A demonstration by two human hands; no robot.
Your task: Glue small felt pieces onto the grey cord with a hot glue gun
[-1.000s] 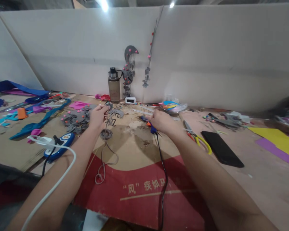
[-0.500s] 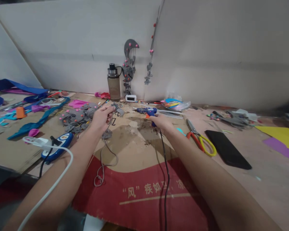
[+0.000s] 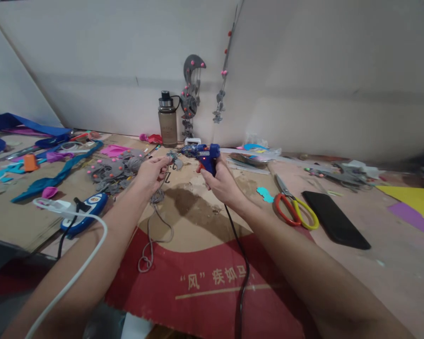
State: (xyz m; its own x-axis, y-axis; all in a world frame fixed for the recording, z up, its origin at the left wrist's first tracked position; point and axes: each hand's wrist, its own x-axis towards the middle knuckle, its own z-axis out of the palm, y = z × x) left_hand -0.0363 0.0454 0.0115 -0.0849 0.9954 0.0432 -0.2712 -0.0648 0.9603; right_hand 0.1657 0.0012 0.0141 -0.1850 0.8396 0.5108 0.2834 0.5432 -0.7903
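My right hand (image 3: 223, 181) is wrapped round a blue hot glue gun (image 3: 208, 156) with an orange trigger. A translucent glue stick (image 3: 229, 151) juts from its back, and its nozzle points left. My left hand (image 3: 152, 174) pinches a small grey piece (image 3: 172, 155), too small to make out fully, close to the nozzle. Whether the nozzle touches it I cannot tell. Below my left hand, a ball of grey cord (image 3: 157, 196) trails a loose end over the red and tan cardboard (image 3: 198, 240). Grey felt pieces with pink pompoms (image 3: 113, 170) lie beside my left hand.
Scissors (image 3: 292, 207) and a black phone (image 3: 334, 219) lie to the right, near a turquoise cutout (image 3: 265, 194). A bottle (image 3: 168, 125) stands by the wall, where grey moon ornaments (image 3: 192, 87) hang. A blue power strip (image 3: 86, 214) sits left, with a white cable (image 3: 99, 245) across my left forearm.
My right hand has raised the glue gun off the cardboard and brought its nozzle left, near the grey piece. My left hand has hardly moved.
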